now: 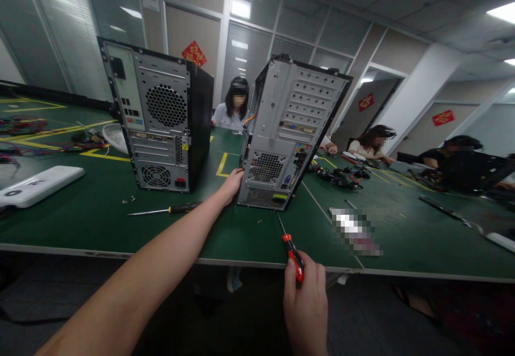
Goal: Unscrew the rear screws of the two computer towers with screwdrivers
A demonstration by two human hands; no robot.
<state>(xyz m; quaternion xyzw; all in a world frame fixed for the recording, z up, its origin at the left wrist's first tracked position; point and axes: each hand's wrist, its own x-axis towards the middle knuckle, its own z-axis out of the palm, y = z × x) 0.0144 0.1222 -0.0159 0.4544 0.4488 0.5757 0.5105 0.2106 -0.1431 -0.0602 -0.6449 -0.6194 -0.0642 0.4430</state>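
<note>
My right hand (306,297) is closed around the handle of a red-and-black screwdriver (292,254). Its shaft points up and away, with the tip by the lower rear edge of a grey computer case (277,130); whether the tip touches it I cannot tell. That case stands on the green table with its back panel facing me. Against its lower left side my left hand (233,183) grips the case, the fingertips partly hidden. Tiny screws (259,221) lie in front. A second computer case (161,120) stands upright to the left.
A yellow-and-black screwdriver (169,210) lies left of my forearm, near small metal bits (131,200). A white power bank-like box (40,185) sits far left. Black cables (340,174) and a blurred-out flat object (354,231) are on the right. Several people sit around the table (249,243).
</note>
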